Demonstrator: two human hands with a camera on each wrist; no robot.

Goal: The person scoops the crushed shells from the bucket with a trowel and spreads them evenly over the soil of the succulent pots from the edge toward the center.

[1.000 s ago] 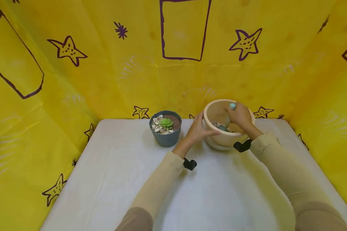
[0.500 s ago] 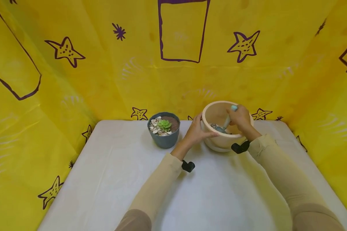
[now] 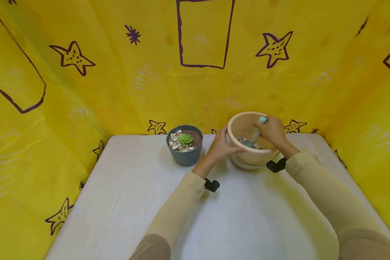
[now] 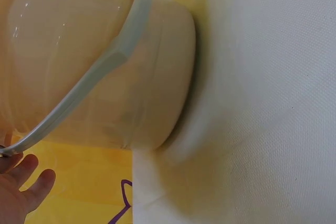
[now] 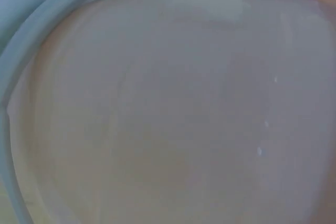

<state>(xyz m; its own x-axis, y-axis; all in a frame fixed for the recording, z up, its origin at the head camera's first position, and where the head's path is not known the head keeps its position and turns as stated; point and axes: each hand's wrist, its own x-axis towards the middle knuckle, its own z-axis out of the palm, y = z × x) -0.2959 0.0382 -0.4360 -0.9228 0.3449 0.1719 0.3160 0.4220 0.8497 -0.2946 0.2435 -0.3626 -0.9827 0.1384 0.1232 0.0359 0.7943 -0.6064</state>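
In the head view a cream bucket (image 3: 247, 157) stands at the back right of the table. My left hand (image 3: 219, 146) holds its left side, thumb along the front rim and fingers round the outer wall. The left wrist view shows those fingers (image 4: 39, 184) beside the end of the bucket's pale handle (image 4: 100, 69). My right hand (image 3: 273, 131) reaches over the rim and grips the light blue handle of a small trowel (image 3: 256, 135). Its grey-green blade rests among pebbles (image 3: 239, 139) inside the bucket, whose near wall hides part of the bottom.
A grey-blue pot (image 3: 184, 157) with a green succulent (image 3: 184, 139), white stones and brown soil stands left of the bucket. A white cloth covers the table (image 3: 143, 187). Yellow patterned sheeting (image 3: 117, 90) rises behind and at both sides.
My right wrist has shifted slightly to the right, and the trowel tilts a little differently in the bucket. The left hand keeps its place on the bucket.
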